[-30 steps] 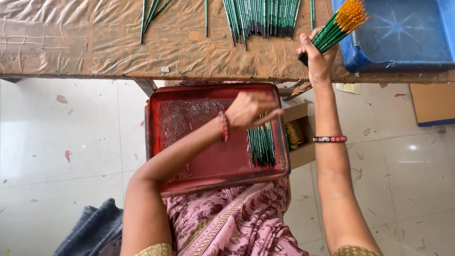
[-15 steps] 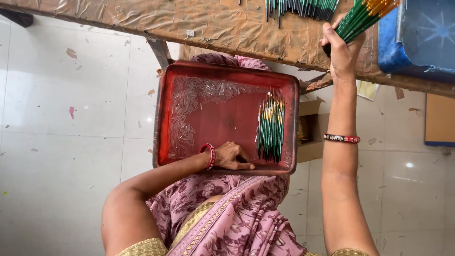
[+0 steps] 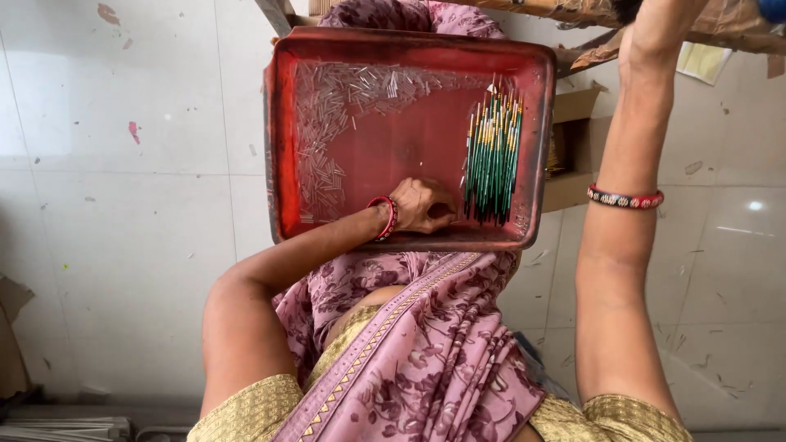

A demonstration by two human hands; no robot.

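Lap: a pink floral sari (image 3: pixel 426 360) with a patterned gold border covers the person's knees at the bottom of the head view; gold-patterned sleeves show at both lower corners.
Left hand: the left hand (image 3: pixel 422 205) rests inside the near edge of the tray, fingers curled inward toward the bundle of sticks; whether it grips anything cannot be told. A red bangle (image 3: pixel 386 218) sits at its wrist.
Tray: a red rectangular tray (image 3: pixel 282 147) lies on the lap, its near rim touching the sari.
Sticks: a bundle of thin green sticks (image 3: pixel 491 160) with yellow-orange tips lies along the right side of the tray, just beside the left hand's fingers, tips pointing away from the person.
Clear bits: many small clear tube-like pieces (image 3: pixel 336 115) are scattered over the left and far parts of the tray floor, apart from the sticks.
Right arm: the right forearm reaches up and away along the right side, wearing a red and dark beaded bangle (image 3: pixel 625 199); the right hand is cut off by the top edge.
Beyond: an open cardboard box (image 3: pixel 573 147) stands just right of the tray on the pale tiled floor (image 3: pixel 123 245), and the edge of a paper-covered counter (image 3: pixel 573 10) runs across the top.
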